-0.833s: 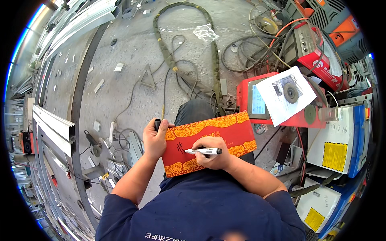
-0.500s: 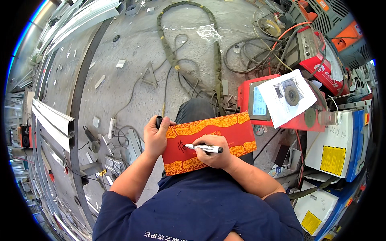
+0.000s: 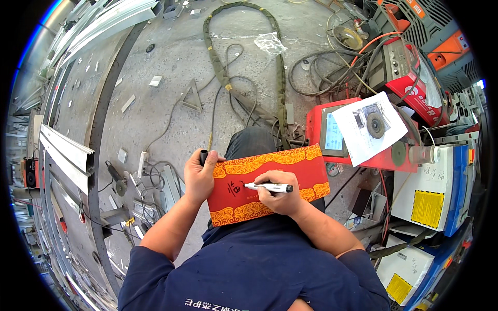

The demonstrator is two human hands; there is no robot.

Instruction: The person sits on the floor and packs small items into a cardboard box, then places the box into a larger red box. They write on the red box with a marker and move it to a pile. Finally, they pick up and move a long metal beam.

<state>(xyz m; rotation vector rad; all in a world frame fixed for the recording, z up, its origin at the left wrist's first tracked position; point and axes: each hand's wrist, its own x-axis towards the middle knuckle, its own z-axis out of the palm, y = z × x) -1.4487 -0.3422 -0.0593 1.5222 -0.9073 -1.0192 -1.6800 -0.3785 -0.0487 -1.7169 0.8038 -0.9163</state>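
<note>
Across my thighs lies a flat red card [image 3: 307, 177] with gold patterned bands along its long edges, tilted slightly up to the right. My left hand [image 3: 199, 180] grips its left edge, with a black marker cap [image 3: 203, 157] held upright by the thumb and fingers. In my right hand [image 3: 284, 199] is a white marker [image 3: 279, 187], its tip pointing left and against the card's face. Black handwritten strokes show on the left part of the card, beside the tip. The underside of the card is hidden.
To the right stands a red machine [image 3: 317, 124] with a small screen, a printed sheet [image 3: 381, 140] lying on it. Welding machines [image 3: 402, 67] and white cabinets [image 3: 417, 179] sit further right. A green-sleeved hose [image 3: 211, 52] loops ahead. Metal profiles [image 3: 67, 150] and an angle grinder [image 3: 116, 176] lie left.
The marker tip has shifted slightly right across the card, and more black strokes are on it. My left hand keeps its hold on the card and cap.
</note>
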